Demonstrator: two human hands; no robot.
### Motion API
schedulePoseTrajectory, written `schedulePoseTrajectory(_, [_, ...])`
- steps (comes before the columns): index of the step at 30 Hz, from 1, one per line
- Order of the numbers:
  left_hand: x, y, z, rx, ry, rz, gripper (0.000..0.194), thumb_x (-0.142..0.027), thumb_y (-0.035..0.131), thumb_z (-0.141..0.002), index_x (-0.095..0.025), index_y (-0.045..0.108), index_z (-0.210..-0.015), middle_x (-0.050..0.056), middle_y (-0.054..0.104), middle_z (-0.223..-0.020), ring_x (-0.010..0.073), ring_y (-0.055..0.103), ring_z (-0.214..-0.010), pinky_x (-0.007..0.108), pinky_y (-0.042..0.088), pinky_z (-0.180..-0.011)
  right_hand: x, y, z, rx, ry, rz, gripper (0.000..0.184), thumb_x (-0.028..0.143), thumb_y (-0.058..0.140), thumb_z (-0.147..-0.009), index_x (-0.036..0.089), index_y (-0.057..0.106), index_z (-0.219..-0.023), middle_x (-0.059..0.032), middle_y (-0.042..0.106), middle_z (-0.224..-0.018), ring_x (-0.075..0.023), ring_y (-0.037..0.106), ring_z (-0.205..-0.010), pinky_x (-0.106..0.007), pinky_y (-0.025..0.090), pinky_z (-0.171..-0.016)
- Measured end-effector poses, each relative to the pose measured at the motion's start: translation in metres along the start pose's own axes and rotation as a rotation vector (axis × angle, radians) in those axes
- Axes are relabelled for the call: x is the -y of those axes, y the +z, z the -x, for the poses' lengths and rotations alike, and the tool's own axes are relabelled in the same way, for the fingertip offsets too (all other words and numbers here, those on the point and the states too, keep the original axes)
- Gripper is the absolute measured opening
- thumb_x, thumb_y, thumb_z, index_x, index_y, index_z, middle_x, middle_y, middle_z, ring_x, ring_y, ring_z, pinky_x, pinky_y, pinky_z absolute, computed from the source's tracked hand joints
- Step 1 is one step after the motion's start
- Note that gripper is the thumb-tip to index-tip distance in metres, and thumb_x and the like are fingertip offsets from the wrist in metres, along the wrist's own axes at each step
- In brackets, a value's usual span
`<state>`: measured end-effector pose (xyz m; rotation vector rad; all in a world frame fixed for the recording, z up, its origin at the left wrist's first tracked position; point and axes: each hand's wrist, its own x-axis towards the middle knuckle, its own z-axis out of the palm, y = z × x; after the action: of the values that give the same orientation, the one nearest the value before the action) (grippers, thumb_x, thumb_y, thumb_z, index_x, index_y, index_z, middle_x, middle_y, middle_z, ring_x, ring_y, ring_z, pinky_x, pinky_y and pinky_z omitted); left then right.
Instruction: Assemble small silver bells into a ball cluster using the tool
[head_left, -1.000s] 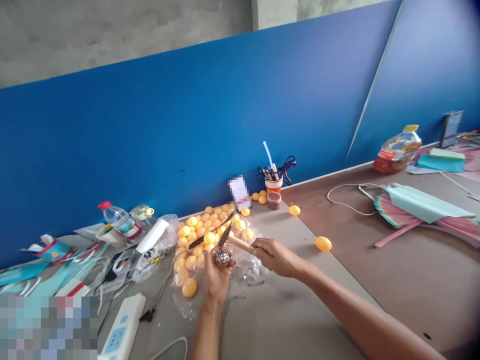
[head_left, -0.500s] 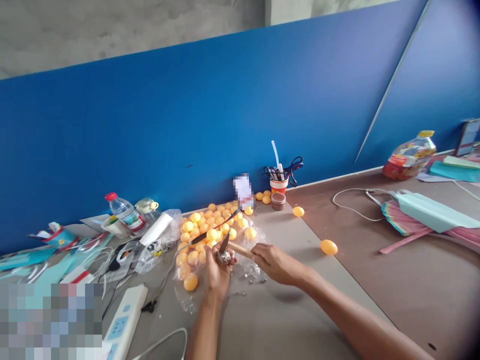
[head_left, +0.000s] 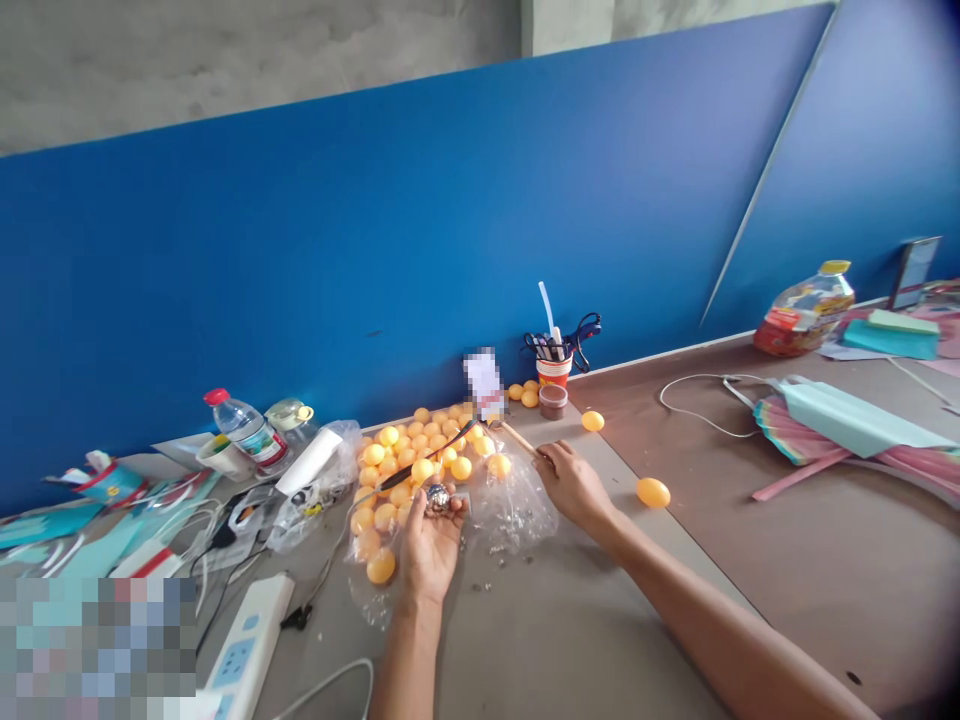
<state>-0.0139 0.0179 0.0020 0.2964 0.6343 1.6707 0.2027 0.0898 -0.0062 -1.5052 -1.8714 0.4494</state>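
My left hand [head_left: 433, 555] is palm up, its fingers curled round a shiny silver ball [head_left: 437, 498] with a patterned surface. To the right, my right hand [head_left: 574, 483] grips the wooden handle of a small hammer [head_left: 521, 441]. The hammer's dark head is raised beyond the silver ball, apart from it, and is hard to make out against the clutter. Many orange table tennis balls [head_left: 386, 516] lie in clear plastic just behind my left hand. Across them rests a black, slim corded tool [head_left: 401, 477]. Tiny metal bits [head_left: 487, 588] are scattered on the table between my hands.
Two loose orange balls [head_left: 652, 492] lie right of my right hand. A cup of pens and scissors [head_left: 553, 372] and a small brown jar [head_left: 553, 402] stand by the blue partition [head_left: 375, 250]. Left are a power strip [head_left: 251, 640], cables and a bottle [head_left: 247, 432]; far right, another bottle [head_left: 806, 310].
The hammer has lifted off the silver ball, as my right hand moved away to the right and up. My left hand stays nearly in place with the ball. The view has shifted slightly.
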Motion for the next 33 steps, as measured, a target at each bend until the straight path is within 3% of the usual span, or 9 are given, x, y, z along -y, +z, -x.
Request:
schedulePoseTrajectory(6, [-0.001,0.001,0.002,0.02,-0.008,0.011,0.024,-0.024,0.07,-0.075,-0.018,0.071,-0.098,0.009,0.073,-0.086,0.0177,0.067,-0.072,0.038,0.054,-0.08,-0.004,-0.005,-0.001,0.09,0.122,0.204,0.015,0.026,0.047,-0.091,0.021,0.061,-0.095,-0.0051,0.061,-0.102,-0.0169,0.059,-0.079,-0.026,0.035,-0.062])
schedulePoseTrajectory(14, [0.001,0.001,0.002,0.026,-0.03,-0.005,0.021,-0.021,0.073,-0.072,-0.018,0.071,-0.092,0.007,0.072,-0.081,0.0151,0.065,-0.068,0.036,0.054,-0.08,-0.01,0.004,-0.004,0.196,0.111,0.352,0.019,0.018,0.045,-0.088,0.018,0.062,-0.096,-0.0079,0.062,-0.101,-0.0185,0.06,-0.08,-0.029,0.037,-0.072])
schedulePoseTrajectory(17, [0.001,0.0,0.002,0.029,-0.031,-0.027,0.018,-0.02,0.073,-0.073,-0.018,0.071,-0.091,0.005,0.071,-0.081,0.0127,0.063,-0.065,0.034,0.054,-0.078,-0.013,0.007,-0.004,0.139,0.072,0.341,0.019,0.017,0.047,-0.086,0.017,0.064,-0.093,-0.0107,0.064,-0.098,-0.0224,0.06,-0.089,-0.031,0.04,-0.077])
schedulePoseTrajectory(19, [0.001,-0.001,0.002,0.03,-0.026,-0.044,0.017,-0.022,0.073,-0.074,-0.017,0.07,-0.09,0.005,0.07,-0.08,0.0115,0.061,-0.063,0.033,0.055,-0.075,-0.012,0.008,-0.004,0.027,0.003,0.257,0.019,0.016,0.049,-0.084,0.016,0.064,-0.096,-0.0126,0.064,-0.099,-0.0243,0.058,-0.095,-0.032,0.041,-0.081])
schedulePoseTrajectory(22, [0.002,-0.001,0.001,0.02,-0.019,-0.062,0.017,-0.025,0.072,-0.075,-0.016,0.069,-0.089,0.003,0.068,-0.078,0.0097,0.057,-0.058,0.03,0.055,-0.07,-0.002,0.005,0.0,-0.049,-0.165,-0.03,0.02,0.016,0.047,-0.085,0.017,0.063,-0.097,-0.0098,0.064,-0.096,-0.0197,0.06,-0.083,-0.029,0.045,-0.075])
schedulePoseTrajectory(25, [0.003,-0.001,0.0,-0.003,-0.011,-0.059,0.015,-0.025,0.07,-0.077,-0.016,0.067,-0.088,0.003,0.067,-0.076,0.0081,0.052,-0.054,0.028,0.054,-0.066,0.018,-0.003,0.01,0.126,-0.422,-0.249,0.018,0.014,0.046,-0.085,0.02,0.062,-0.084,-0.0044,0.064,-0.082,-0.0157,0.059,-0.072,-0.025,0.045,-0.067])
schedulePoseTrajectory(28, [0.003,0.0,0.0,-0.009,-0.005,-0.039,0.011,-0.024,0.067,-0.079,-0.016,0.066,-0.087,0.003,0.067,-0.076,0.0069,0.048,-0.051,0.027,0.052,-0.063,0.037,-0.013,0.023,0.299,-0.643,-0.231,0.018,0.011,0.047,-0.08,0.02,0.06,-0.072,-0.0021,0.062,-0.069,-0.0145,0.054,-0.062,-0.025,0.041,-0.062])
schedulePoseTrajectory(33, [0.0,0.002,0.0,-0.035,-0.017,-0.018,0.006,-0.023,0.062,-0.082,-0.018,0.065,-0.084,0.003,0.066,-0.076,0.0063,0.044,-0.047,0.025,0.049,-0.058,0.046,-0.014,0.035,0.537,-0.735,-0.069,0.013,0.011,0.05,-0.072,0.019,0.061,-0.073,-0.0032,0.064,-0.074,-0.0154,0.054,-0.066,-0.026,0.041,-0.066])
